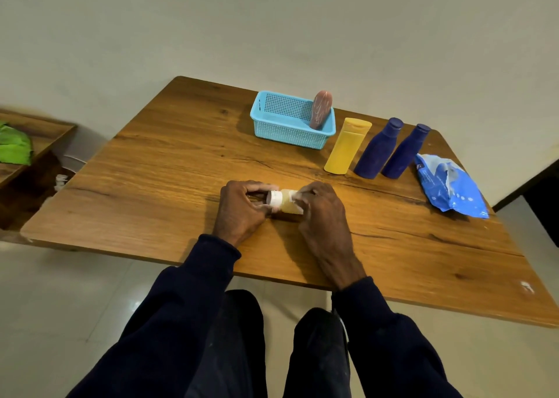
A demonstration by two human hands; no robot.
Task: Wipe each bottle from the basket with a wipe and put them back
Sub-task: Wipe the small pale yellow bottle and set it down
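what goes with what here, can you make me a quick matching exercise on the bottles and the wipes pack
Things:
1. brown bottle
2. yellow bottle
3. small bottle
4. wipes pack

Places:
a. lying at the right table edge
b. held sideways in both hands
c. leaning inside the blue basket
d. standing just right of the basket

Pairs: 1-c, 2-d, 3-b, 4-a
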